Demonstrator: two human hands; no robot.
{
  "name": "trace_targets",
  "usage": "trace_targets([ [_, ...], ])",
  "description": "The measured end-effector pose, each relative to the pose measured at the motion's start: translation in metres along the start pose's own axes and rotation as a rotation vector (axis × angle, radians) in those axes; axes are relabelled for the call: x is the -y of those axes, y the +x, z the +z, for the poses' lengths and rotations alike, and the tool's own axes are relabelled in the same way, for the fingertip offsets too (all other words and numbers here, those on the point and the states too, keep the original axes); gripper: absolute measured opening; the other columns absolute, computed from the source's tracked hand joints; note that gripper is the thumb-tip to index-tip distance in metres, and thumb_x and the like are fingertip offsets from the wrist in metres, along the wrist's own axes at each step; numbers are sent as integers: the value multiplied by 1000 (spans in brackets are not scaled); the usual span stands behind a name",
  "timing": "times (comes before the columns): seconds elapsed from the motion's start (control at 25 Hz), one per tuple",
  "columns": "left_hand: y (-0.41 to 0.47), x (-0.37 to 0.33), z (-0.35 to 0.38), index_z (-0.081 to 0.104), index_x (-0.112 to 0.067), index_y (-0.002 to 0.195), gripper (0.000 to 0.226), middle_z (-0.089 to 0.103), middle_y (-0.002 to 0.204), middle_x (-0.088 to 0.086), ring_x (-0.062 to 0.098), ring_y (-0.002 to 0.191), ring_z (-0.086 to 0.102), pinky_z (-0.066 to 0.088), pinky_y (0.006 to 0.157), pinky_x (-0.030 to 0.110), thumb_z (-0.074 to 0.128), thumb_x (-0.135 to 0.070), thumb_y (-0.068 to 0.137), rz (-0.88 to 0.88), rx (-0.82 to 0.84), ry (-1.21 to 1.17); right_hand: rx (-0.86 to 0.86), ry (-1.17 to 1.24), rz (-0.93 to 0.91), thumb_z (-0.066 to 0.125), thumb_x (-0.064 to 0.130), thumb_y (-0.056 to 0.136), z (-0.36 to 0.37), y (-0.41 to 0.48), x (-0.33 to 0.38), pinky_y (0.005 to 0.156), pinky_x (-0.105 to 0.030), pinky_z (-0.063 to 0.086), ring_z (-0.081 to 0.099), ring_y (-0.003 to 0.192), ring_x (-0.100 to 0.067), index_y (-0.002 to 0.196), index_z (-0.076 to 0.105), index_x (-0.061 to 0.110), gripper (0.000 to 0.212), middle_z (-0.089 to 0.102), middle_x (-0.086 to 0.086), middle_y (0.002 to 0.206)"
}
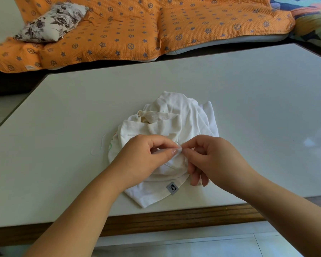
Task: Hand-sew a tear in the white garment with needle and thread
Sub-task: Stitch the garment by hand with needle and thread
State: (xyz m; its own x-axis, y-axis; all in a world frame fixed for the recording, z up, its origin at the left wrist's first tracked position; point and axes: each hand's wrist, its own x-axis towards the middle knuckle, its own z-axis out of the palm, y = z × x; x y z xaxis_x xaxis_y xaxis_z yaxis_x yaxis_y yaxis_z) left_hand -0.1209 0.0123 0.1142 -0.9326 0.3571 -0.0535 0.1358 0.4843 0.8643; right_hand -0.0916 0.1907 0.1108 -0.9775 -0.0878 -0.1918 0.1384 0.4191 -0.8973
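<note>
Below both wrists, the near hem of the white garment [174, 123] lies flat on the table [248, 108], close to the table's wooden front edge. A small grey label [172, 188] is fixed to this hem. The garment is off-white, crumpled into a loose heap, with a stitched band across its upper folds.

The left hand [146, 156] rests on the heap and pinches a raised fold of cloth between thumb and forefinger. The right hand [209, 156] meets it fingertip to fingertip and pinches the needle [180, 146], a thin sliver at the fold. Its other fingers are curled downward.

A pale loop of thread [100, 147] lies on the table just left of the left hand. Beyond the hands the heap rises. Past the table, an orange cover [137, 30] holds a floral cushion [52, 21].
</note>
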Motion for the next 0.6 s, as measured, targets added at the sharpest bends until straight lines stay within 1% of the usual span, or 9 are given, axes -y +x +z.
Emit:
trace_targets([
  [0.08, -1, 0, 1, 74, -31, 89, 12, 67, 71, -31, -16, 72, 60, 41, 66, 2, 69, -21, 89, -1, 6, 8, -12, 10, 4, 54, 15, 98, 0, 0, 0, 44, -21, 46, 64, 46, -15, 87, 64, 16, 15, 67, 0, 58],
  [0.24, 2, 4, 0, 77, -28, 91, 8, 73, 81, -21, -10, 79, 65, 45, 68, 4, 74, -23, 86, -29, -39, -17, -18, 46, 5, 57, 19, 98, -1, 0, 1, 48, -27, 50, 67, 48, -19, 88, 65, 16, 13, 70, -4, 62],
  [0.32, 3, 7, -1, 77, -27, 92, 8, 73, 79, -21, -10, 76, 65, 44, 66, 4, 74, -24, 85, -51, -74, -32, -12, 78, -2, 58, 18, 97, -2, -1, 1, 47, -28, 49, 67, 49, -22, 89, 65, 15, 12, 68, -4, 60],
  [0.44, 5, 10, -3, 76, -27, 94, 9, 71, 73, -23, -12, 69, 62, 42, 62, 4, 72, -24, 87, -71, -99, -65, 11, 103, -20, 57, 12, 95, -4, -5, 3, 45, -26, 46, 64, 47, -21, 89, 67, 15, 12, 66, -4, 56],
  [0.6, 5, 11, -3, 75, -27, 95, 8, 72, 74, -20, -11, 66, 61, 42, 60, 5, 70, -25, 88, -78, -93, -98, 29, 69, -31, 56, 10, 93, -3, -7, 3, 45, -24, 47, 63, 46, -18, 91, 68, 21, 16, 65, -2, 56],
])
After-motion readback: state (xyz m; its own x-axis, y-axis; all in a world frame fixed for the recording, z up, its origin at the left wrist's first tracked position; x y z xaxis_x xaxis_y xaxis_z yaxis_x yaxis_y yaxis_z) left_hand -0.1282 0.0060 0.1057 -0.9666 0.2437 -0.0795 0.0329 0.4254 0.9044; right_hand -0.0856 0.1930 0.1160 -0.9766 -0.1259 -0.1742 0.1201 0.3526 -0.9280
